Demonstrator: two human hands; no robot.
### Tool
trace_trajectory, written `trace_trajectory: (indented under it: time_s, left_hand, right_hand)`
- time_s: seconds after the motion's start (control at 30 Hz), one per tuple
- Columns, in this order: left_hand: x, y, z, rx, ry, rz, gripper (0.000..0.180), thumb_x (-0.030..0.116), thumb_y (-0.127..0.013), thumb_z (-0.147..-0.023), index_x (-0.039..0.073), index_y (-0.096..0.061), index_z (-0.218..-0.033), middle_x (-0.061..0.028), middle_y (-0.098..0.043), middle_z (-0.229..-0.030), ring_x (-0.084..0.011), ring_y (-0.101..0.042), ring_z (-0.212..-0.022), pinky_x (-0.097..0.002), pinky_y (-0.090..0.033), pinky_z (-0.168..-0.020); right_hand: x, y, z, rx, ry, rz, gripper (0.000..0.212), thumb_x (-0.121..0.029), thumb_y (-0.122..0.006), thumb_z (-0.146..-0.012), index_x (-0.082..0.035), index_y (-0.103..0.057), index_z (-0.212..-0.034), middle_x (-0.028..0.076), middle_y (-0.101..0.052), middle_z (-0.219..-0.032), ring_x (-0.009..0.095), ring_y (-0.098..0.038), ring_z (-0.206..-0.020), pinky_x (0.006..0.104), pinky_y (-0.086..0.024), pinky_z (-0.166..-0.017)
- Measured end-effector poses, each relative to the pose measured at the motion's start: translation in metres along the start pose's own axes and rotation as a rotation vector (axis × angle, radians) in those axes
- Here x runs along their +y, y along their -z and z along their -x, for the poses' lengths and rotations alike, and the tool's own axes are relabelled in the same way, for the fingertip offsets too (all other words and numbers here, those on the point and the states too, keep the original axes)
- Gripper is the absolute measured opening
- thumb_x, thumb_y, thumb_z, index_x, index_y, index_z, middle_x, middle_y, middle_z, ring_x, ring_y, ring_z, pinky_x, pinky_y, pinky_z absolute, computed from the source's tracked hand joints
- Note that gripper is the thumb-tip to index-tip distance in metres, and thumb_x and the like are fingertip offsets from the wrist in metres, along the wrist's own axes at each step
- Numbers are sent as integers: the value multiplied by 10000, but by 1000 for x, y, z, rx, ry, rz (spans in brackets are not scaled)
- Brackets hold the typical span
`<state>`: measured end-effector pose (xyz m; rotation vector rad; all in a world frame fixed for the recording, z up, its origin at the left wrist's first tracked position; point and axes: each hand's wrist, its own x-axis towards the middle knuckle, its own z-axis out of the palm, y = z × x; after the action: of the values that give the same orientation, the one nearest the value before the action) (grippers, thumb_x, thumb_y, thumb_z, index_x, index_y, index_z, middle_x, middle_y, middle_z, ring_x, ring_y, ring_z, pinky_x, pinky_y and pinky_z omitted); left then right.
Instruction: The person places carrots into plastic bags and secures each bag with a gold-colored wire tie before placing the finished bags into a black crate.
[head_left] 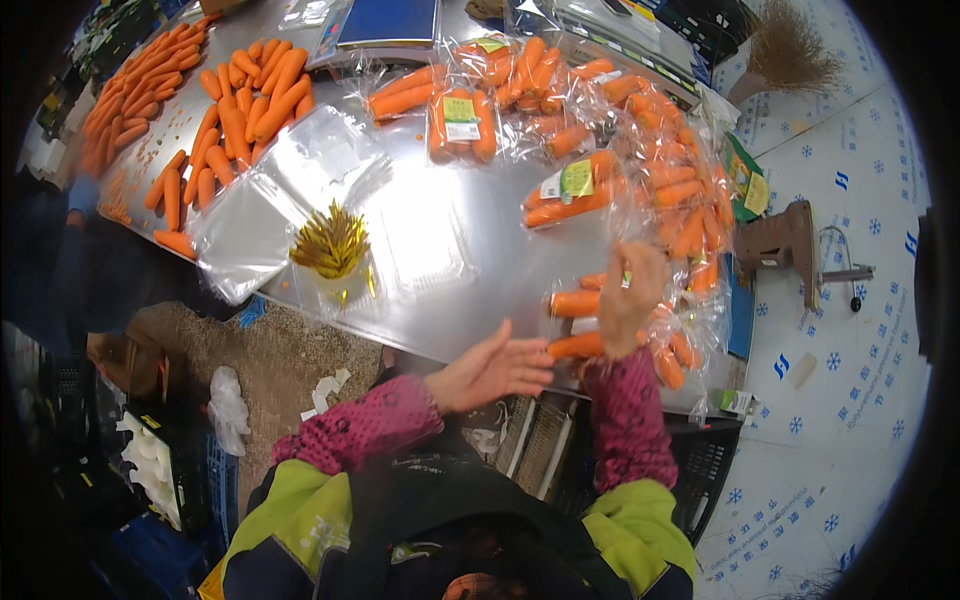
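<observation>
My left hand [495, 370] is open at the table's near edge, fingers stretched toward the carrots [576, 346] of a clear bag. It holds nothing. My right hand [636, 298] hovers over the bagged carrots at the right, its fingers curled together; what they pinch, if anything, is hidden. Just beyond it lies a clear bag of carrots [573, 190] with a green and white label [568, 181]. Another labelled carrot bag [461, 125] lies farther back. Many more bags of carrots [675, 185] are heaped along the right side of the metal table [430, 255].
Loose carrots [255, 100] lie piled at the far left. Flat clear bags [245, 230] and a bunch of gold twist ties [333, 243] are at the near left. A brown clamp-like stand [785, 245] is off the right edge. A person's dark sleeve [60, 260] shows at left.
</observation>
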<state>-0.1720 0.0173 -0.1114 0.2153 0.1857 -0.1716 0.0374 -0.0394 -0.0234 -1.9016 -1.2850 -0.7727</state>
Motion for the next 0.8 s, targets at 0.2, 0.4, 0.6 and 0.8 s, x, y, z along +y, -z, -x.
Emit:
trace_trajectory:
  time_s: [0.2, 0.4, 0.6, 0.8]
  left_hand:
    - [-16, -25, -7, -70, -18, 109, 899, 751, -309, -877, 54, -345, -1443, -201, -475, -1353, -322, -512, -1217, -473, -437, -1003]
    - [-83, -12, 17, 405, -6, -123, 231, 209, -655, -898, 88, -553, -1067, 20, -561, -751, -153, -572, -655, -357, -540, -677]
    - [-148, 32, 56, 895, -432, -1872, 533, 187, -591, -828, 37, -438, -1316, -144, -577, -1004, -373, -559, -847, -513, -448, -811]
    - [-152, 43, 91, 466, -555, -1502, 479, 112, -607, -796, 22, -553, -1263, -117, -575, -1221, -256, -545, -1114, -420, -429, -922]
  right_hand:
    - [-89, 96, 118, -228, 73, -377, 253, 56, -674, -694, -58, -648, -920, 72, -616, -908, 289, -588, -843, 388, -441, -772]
    - [-122, 157, 191, -452, -282, -544, 307, 50, -647, -789, -23, -648, -1087, 81, -648, -964, 240, -620, -903, 358, -460, -848]
    - [-151, 99, 250, -434, -953, -830, 356, -158, -502, -973, 48, -539, -1260, 192, -604, -1136, 287, -574, -1071, 372, -411, -976]
    - [-124, 18, 279, -218, -1332, -970, 232, -222, -514, -981, -4, -590, -961, 56, -581, -742, 175, -544, -628, 326, -451, -599]
